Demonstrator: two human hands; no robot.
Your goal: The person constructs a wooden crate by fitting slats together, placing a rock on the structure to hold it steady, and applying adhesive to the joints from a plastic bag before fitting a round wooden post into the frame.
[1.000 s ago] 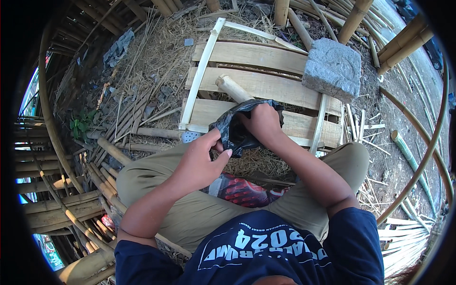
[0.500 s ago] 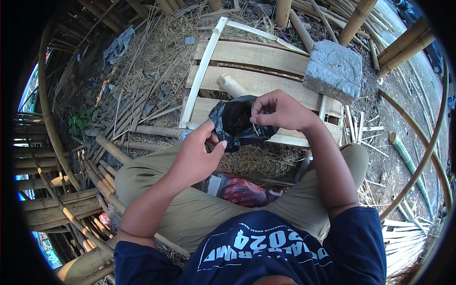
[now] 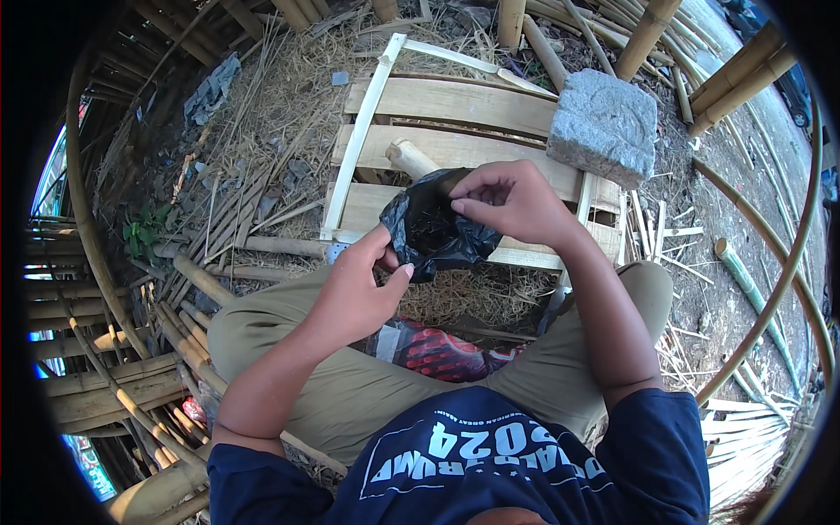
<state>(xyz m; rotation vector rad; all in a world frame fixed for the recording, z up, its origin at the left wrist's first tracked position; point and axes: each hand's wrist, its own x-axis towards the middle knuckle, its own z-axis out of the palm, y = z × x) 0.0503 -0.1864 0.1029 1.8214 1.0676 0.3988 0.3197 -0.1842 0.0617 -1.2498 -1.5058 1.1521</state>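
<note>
A crumpled black plastic bag (image 3: 464, 245) is held mouth-up over the near edge of a low slatted wooden pallet (image 3: 455, 103). Its rim is rolled outward, and small thin dark bits, too dim to name, lie inside. My left hand (image 3: 363, 276) grips the bag's left rim, thumb outside and fingers partly hidden behind the plastic. Over the bag's right side, my right hand (image 3: 512, 199) has thumb and index finger drawn together at the mouth; whatever they pinch is too small to tell. Just behind the bag, a short bamboo piece (image 3: 409, 158) lies on the slats.
A grey stone block (image 3: 604, 124) weighs on the pallet's right side. Pale wooden strips (image 3: 363, 131) frame it. Bamboo poles (image 3: 757, 308) and split sticks (image 3: 661, 229) lie to the right, more bamboo to the left. A red and black packet (image 3: 446, 350) rests between my legs.
My right hand has shifted slightly left and up at the bag's mouth, its fingertips now nearer the far rim. The left hand keeps its hold. The whole view has moved a little.
</note>
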